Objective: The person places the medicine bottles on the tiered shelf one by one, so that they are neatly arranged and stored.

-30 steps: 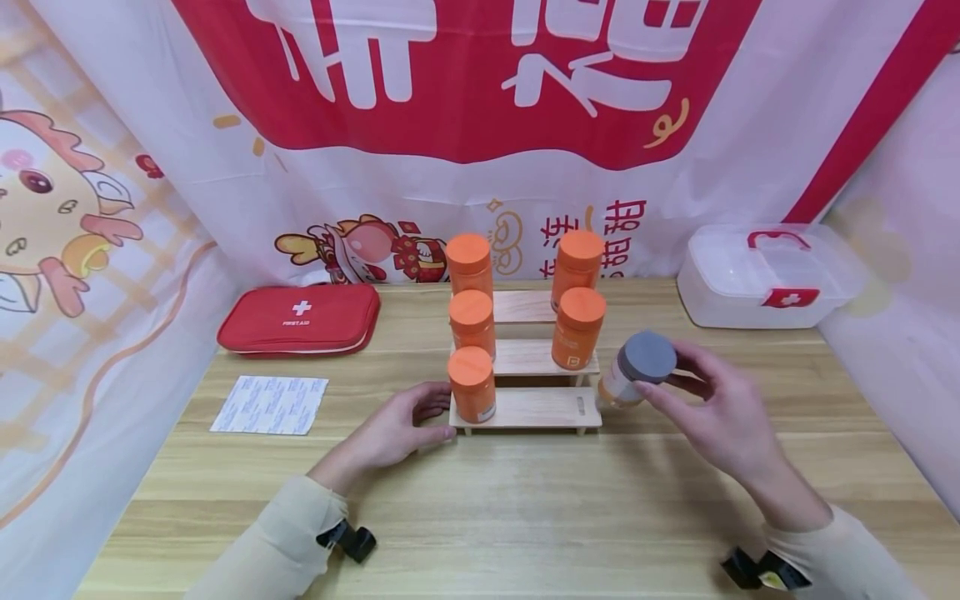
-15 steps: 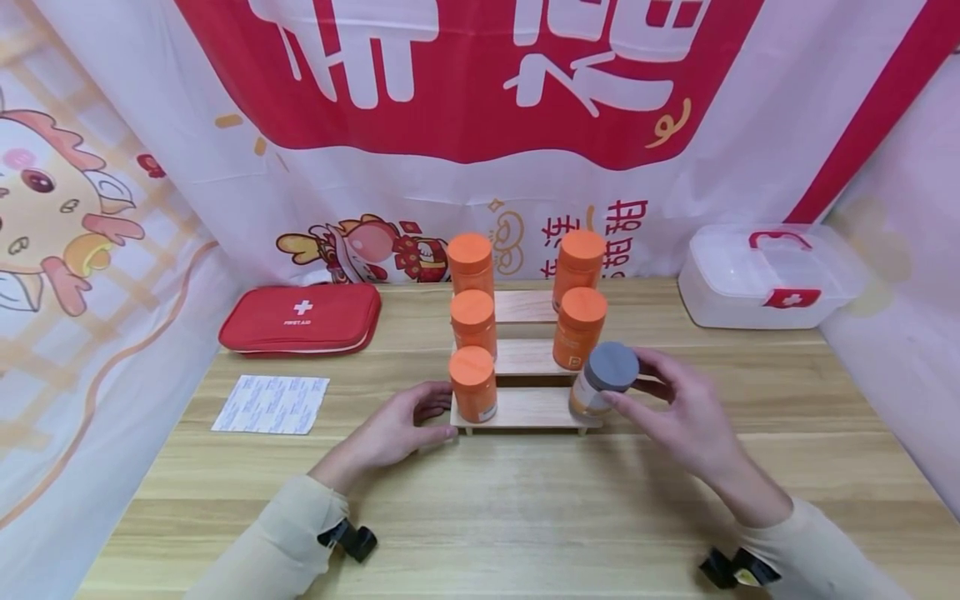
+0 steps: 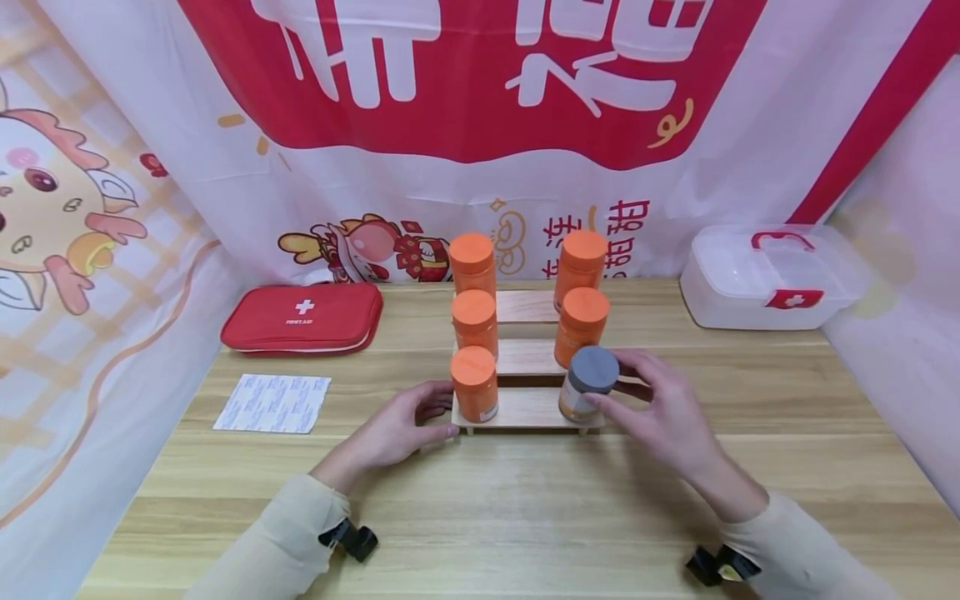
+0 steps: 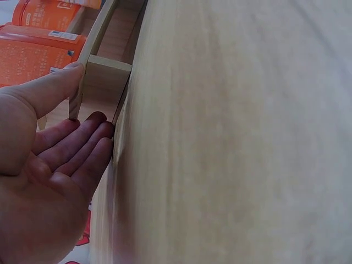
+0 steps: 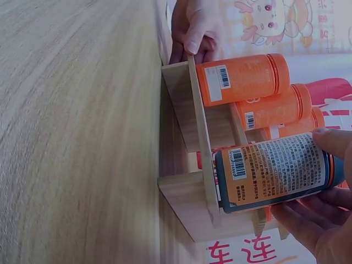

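My right hand (image 3: 663,408) pinches a grey-capped supplement bottle (image 3: 577,398) between thumb and fingers, at the right end of the lowest step. The right wrist view shows the orange-and-white label of this bottle (image 5: 280,168), its base right at the board. Three steps make up the wooden stepped rack (image 3: 528,406). At the rack's left end, my left hand (image 3: 397,425) holds the lowest step, thumb (image 4: 58,88) on the board's edge and fingers beside its leg. An orange bottle (image 3: 474,387) stands on that step's left end; several similar ones stand on the upper steps.
Back left on the wooden table (image 3: 517,517) lies a red first-aid pouch (image 3: 303,319), with a white printed blister sheet (image 3: 272,404) in front of it. A clear-lidded white first-aid box (image 3: 765,279) stands back right. Printed cloth (image 3: 480,100) hangs behind.
My right hand has carried the grey-capped bottle leftward from beside the rack to over the lowest step's right end. My left hand stays at the rack's left end.
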Demonstrator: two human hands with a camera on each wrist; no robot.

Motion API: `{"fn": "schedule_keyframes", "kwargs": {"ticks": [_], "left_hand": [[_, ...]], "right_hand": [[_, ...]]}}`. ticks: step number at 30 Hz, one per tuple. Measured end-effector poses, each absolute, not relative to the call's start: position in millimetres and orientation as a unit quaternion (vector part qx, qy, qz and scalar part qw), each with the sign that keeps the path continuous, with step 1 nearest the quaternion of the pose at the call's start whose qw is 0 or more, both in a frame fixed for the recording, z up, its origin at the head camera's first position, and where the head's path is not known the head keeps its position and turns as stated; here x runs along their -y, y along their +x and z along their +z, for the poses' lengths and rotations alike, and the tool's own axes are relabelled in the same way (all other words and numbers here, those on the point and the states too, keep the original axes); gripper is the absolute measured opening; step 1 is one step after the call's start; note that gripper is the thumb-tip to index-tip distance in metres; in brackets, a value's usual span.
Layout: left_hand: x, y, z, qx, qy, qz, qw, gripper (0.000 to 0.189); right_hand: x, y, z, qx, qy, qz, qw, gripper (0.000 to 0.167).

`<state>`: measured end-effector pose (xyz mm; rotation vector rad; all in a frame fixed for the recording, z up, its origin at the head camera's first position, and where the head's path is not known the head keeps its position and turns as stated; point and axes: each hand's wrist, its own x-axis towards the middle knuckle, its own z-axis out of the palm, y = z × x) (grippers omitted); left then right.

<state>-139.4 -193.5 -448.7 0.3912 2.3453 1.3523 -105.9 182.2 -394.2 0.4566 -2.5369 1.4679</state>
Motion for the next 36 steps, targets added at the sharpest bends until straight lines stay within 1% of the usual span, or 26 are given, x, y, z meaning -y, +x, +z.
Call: {"fn": "schedule_keyframes", "kwargs": {"ticks": [9,28,36], "left_hand": [[193,-139,-448,-0.839,0.140,0.486,0.201,0.068],[194,-139,-448,-0.842,0.149,0.480,0.196,0.067],[194,-141,-448,-0.840,0.152,0.482,0.195,0.068]], "right_hand": [[-178,-108,-397,0.855,0.133,0.496,0.070,0.051],[-175,-107,-407,0.846,0.139,0.505,0.099,0.052],[-174,-107,-407,0.850,0.126,0.504,0.087,0.054]]}}
